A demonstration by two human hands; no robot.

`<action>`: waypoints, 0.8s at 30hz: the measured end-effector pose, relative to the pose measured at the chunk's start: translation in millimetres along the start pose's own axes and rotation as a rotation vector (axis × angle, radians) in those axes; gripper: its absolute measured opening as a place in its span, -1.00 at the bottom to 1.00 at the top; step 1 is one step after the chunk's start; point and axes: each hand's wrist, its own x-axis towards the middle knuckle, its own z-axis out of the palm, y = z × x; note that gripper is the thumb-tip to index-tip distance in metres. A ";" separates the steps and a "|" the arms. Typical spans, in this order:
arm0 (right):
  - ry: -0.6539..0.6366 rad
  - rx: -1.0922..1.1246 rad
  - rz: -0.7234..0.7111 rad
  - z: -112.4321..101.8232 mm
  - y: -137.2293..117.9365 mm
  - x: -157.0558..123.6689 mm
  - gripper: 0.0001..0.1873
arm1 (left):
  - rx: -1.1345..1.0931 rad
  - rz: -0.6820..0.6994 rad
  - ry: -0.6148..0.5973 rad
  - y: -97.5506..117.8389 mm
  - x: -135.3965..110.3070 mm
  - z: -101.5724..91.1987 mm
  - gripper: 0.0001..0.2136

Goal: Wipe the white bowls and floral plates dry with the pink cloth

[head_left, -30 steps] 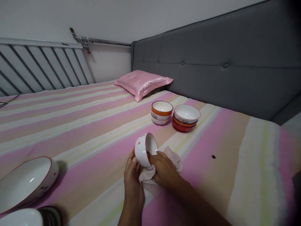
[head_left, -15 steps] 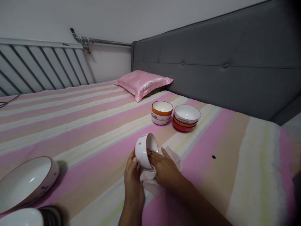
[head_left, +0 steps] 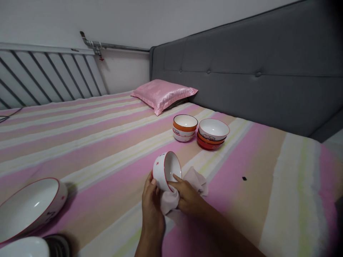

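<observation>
A white bowl (head_left: 159, 172) with a red rim and small red and dark marks is tilted on its side, its mouth facing right. My left hand (head_left: 150, 194) grips it from below and the left, fingers closed around the base. At the lower rim, my right hand (head_left: 187, 196) holds a pale pink cloth (head_left: 169, 200), part of which is bunched under the bowl's edge. Two fingers of that hand reach over the rim into the mouth. More of the cloth spreads out behind the right hand.
Two stacks of bowls, one orange-topped (head_left: 184, 127) and one white-topped (head_left: 213, 132), stand beyond my hands on the striped bedsheet (head_left: 107, 150). A large white bowl (head_left: 57, 200) lies at left, near a white dish (head_left: 26, 247). A pink pillow (head_left: 163, 93) rests by the grey headboard (head_left: 241, 71).
My right hand has drawn back from inside the bowl to its lower rim. The bowl has turned slightly, showing more of its inside. The stacks stay put.
</observation>
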 end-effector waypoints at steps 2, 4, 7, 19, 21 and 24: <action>0.048 0.116 0.023 -1.0 -6.8 0.1 -0.83 | 0.002 0.013 -0.018 -0.3 0.0 0.2 -0.56; 0.069 0.205 0.055 -1.6 -10.7 -0.6 -0.81 | 0.013 0.018 -0.018 -0.8 0.0 0.6 -0.56; 0.047 0.170 0.065 -1.5 -8.7 -2.5 -0.84 | 0.001 0.015 -0.010 -1.5 0.1 0.2 -0.56; -0.064 -0.393 0.106 0.3 8.8 -2.7 -0.52 | 0.026 0.008 -0.010 -1.6 2.7 -2.2 -0.55; -0.046 -0.401 0.114 1.3 8.9 -2.9 -0.51 | 0.019 0.008 -0.009 -1.3 2.4 -1.3 -0.55; -0.042 -0.405 0.126 0.8 7.7 -3.1 -0.47 | 0.017 0.010 -0.016 -1.4 2.2 -1.5 -0.54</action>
